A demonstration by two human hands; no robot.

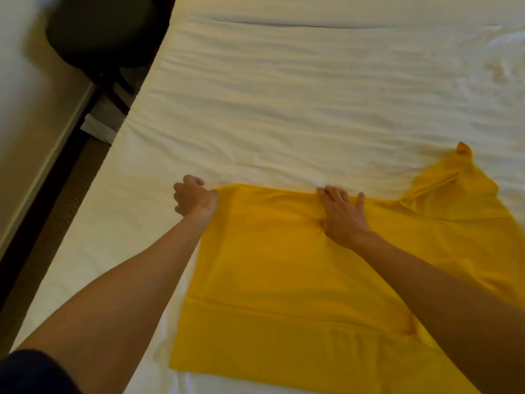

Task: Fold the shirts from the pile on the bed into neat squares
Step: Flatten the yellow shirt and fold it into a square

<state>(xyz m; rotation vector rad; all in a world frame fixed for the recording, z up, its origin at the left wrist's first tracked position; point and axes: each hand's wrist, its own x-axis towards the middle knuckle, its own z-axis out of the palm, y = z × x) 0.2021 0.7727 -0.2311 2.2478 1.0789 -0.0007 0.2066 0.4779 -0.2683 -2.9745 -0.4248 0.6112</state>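
A yellow shirt lies spread on the white bed, with one sleeve sticking out toward the upper right. My left hand grips the shirt's far left corner with curled fingers. My right hand pinches the far edge of the shirt near its middle, thumb tucked under a bunched fold. Both forearms reach over the fabric from the near side. No pile of other shirts is in view.
The bed's left edge runs diagonally down to a carpeted floor strip. A dark round stool stands beside the bed at the upper left, next to a pale wall. A pillow seam shows at the far end.
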